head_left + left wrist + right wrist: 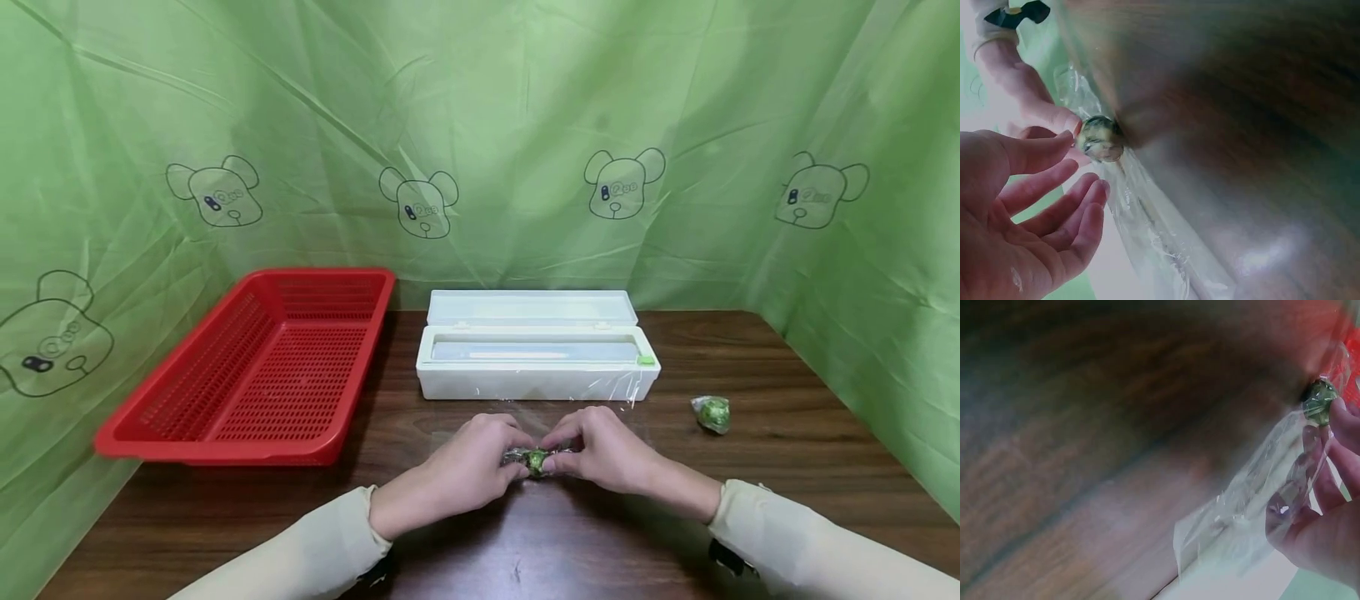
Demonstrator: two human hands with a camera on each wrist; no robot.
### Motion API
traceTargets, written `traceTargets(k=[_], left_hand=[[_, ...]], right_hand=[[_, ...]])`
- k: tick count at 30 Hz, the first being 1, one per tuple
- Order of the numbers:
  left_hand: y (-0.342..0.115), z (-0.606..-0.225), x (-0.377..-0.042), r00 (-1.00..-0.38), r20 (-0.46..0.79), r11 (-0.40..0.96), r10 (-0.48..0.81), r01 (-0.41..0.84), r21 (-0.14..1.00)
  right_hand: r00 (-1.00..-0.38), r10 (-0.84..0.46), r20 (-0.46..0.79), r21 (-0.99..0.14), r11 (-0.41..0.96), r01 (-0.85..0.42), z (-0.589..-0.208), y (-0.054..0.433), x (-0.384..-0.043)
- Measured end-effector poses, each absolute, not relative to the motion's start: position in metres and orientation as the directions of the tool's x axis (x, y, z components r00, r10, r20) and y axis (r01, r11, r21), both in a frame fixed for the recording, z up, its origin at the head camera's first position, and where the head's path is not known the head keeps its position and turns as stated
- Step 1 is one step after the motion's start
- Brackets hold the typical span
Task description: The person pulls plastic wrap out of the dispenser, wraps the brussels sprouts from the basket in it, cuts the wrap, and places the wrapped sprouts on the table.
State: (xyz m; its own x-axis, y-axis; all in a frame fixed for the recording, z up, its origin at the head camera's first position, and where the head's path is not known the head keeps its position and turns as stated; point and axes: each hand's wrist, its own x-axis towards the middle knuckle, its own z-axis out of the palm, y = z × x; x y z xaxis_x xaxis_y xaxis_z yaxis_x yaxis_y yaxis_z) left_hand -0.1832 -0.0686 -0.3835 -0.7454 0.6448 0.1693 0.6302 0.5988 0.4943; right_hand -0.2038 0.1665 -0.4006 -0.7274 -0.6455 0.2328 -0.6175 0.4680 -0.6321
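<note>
Between the two hands, low over the table, is a small round green vegetable (536,462), which looks like a Brussels sprout, partly wrapped in clear cling film (1147,231). My left hand (480,462) pinches film at the vegetable's left side, its thumb close against it. From the other side my right hand (603,450) holds the wrapped vegetable, with its thumb (1344,419) touching it. Loose film trails toward the box and lies over the right fingers in the right wrist view. Another film-wrapped green vegetable (711,414) lies on the table to the right.
Behind the hands stands a white cling film dispenser box (536,383), its lid (532,308) raised. A red perforated basket (352,367) sits at the left. Green cloth (517,100) walls in the wooden table (787,467) at the back and sides.
</note>
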Motion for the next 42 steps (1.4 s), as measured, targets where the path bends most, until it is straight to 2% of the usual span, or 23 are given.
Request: traceTargets(k=[6, 15, 22, 27, 42], left_hand=[[-0.066, -0.385, -0.186, -0.741, 0.162, 0.603, 0.652, 0.635, 0.483], [-0.061, -0.387, -0.196, -0.748, 0.153, 0.595, 0.646, 0.619, 0.513], [-0.062, -0.389, -0.204, -0.751, 0.150, 0.590, 0.643, 0.611, 0.527], [-0.063, -0.391, -0.210, -0.751, 0.146, 0.582, 0.644, 0.606, 0.542], [-0.068, -0.387, -0.214, -0.744, 0.177, 0.574, 0.645, 0.624, 0.530]], right_hand=[[-0.735, -0.652, 0.185, -0.656, 0.475, -0.587, -0.399, 0.168, -0.209], [-0.726, -0.650, 0.225, -0.654, 0.452, -0.607, -0.399, 0.170, -0.214], [-0.741, -0.598, 0.306, -0.559, 0.517, -0.648, -0.399, 0.169, -0.210], [-0.736, -0.597, 0.318, -0.510, 0.547, -0.664, -0.401, 0.168, -0.206], [-0.743, -0.593, 0.311, -0.515, 0.552, -0.656, -0.405, 0.166, -0.211]])
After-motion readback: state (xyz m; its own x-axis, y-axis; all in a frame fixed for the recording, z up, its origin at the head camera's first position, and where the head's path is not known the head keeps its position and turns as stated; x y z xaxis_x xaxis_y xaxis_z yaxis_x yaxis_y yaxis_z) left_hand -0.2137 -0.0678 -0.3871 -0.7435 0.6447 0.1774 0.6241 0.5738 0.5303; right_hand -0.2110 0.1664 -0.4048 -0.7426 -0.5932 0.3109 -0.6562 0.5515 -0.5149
